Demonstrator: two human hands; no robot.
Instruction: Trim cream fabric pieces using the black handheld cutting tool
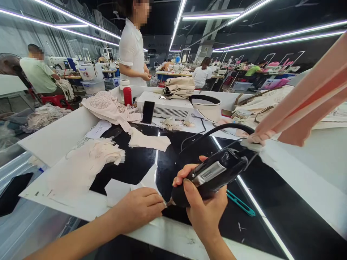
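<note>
My right hand (pixel 202 207) is wrapped round a black corded hand tool (pixel 214 173) with a silver panel, its tip pointing down-left onto the black glossy tabletop (pixel 271 216). My left hand (pixel 139 207) lies palm-down with fingers curled, pressing a small pale fabric piece (pixel 149 180) right at the tool's tip. The tool's black cable (pixel 217 130) loops back over the table.
A pile of pale fabric pieces (pixel 92 159) lies left, more fabric (pixel 108 106) behind it. A teal tool (pixel 240 203) lies right of my hand. A phone (pixel 148 112), red bottle (pixel 127 95) and white box (pixel 168 104) stand behind. A person in white (pixel 132 50) stands beyond; peach strips (pixel 303 104) hang right.
</note>
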